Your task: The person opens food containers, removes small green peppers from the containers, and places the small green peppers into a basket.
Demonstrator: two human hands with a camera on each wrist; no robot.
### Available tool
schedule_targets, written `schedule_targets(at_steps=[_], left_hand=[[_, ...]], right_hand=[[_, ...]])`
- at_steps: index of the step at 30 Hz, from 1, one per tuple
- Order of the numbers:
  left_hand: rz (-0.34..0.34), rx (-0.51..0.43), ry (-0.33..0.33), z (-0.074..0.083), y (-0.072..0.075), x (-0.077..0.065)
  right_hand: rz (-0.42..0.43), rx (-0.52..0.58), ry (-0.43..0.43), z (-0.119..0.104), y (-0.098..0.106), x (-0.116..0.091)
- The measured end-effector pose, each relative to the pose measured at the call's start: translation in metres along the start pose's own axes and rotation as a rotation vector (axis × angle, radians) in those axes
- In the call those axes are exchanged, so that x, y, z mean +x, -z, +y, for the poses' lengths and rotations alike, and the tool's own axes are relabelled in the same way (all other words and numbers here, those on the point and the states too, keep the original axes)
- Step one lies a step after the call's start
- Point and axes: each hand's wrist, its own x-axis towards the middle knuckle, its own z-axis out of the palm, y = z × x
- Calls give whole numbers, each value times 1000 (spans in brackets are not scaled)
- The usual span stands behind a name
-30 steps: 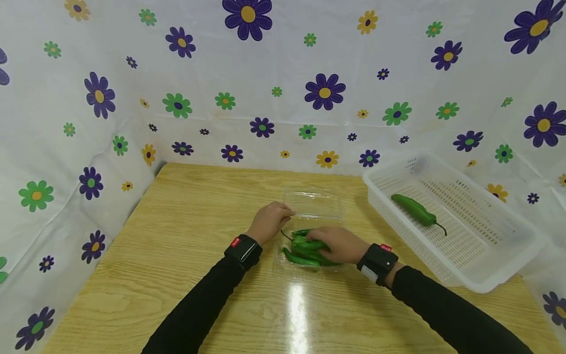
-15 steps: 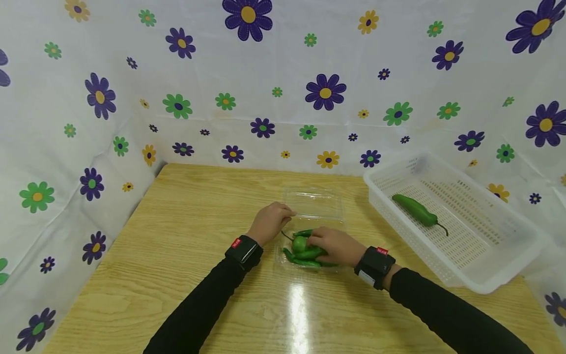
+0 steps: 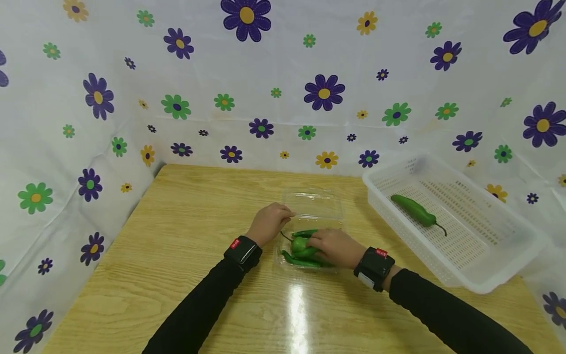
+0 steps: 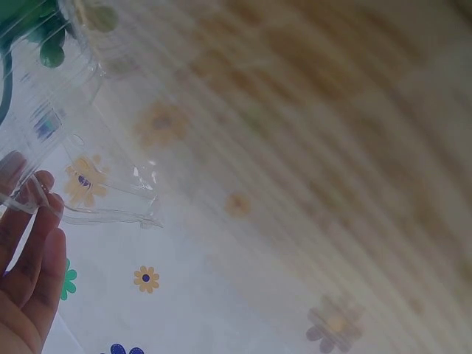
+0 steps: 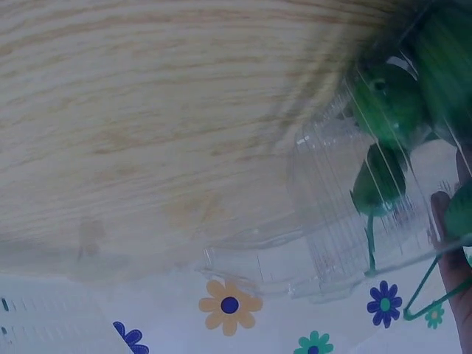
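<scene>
A clear plastic clamshell box [image 3: 311, 204] lies on the table with its lid laid back. Several green peppers [image 3: 299, 248] fill its near half. With thumb and fingers my left hand [image 3: 268, 223] pinches the box's edge at the left, near the hinge; the left wrist view shows the fingers [image 4: 46, 214] on the clear rim. My right hand [image 3: 338, 246] reaches into the box from the right, fingers bent over a green pepper that it partly hides. In the right wrist view, peppers [image 5: 391, 110] show through the clear wall, with part of that hand [image 5: 456, 295] at the edge.
At the right stands a white perforated plastic basket [image 3: 499, 241] with one long green pepper [image 3: 415, 210] inside. The wooden table [image 3: 199, 211] meets a flower-printed white cloth [image 3: 265, 64] at the back and sides.
My right hand has shifted slightly left, and the pepper beneath it has settled lower among the others. My left hand stays at the box's edge.
</scene>
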Motion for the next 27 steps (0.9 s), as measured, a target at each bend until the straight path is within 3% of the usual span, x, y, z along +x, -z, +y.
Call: schedule_targets(at_steps=[6, 14, 18, 27], left_hand=[[3, -19, 18, 2, 0, -5], [11, 8, -8, 1, 0, 0], [11, 10, -7, 1, 0, 0], [34, 11, -15, 1, -2, -3]], right_hand=[[-4, 41, -57, -3, 11, -1], [94, 52, -110, 2, 47, -2], [146, 93, -167, 9, 74, -4], [245, 92, -415, 42, 153, -26]])
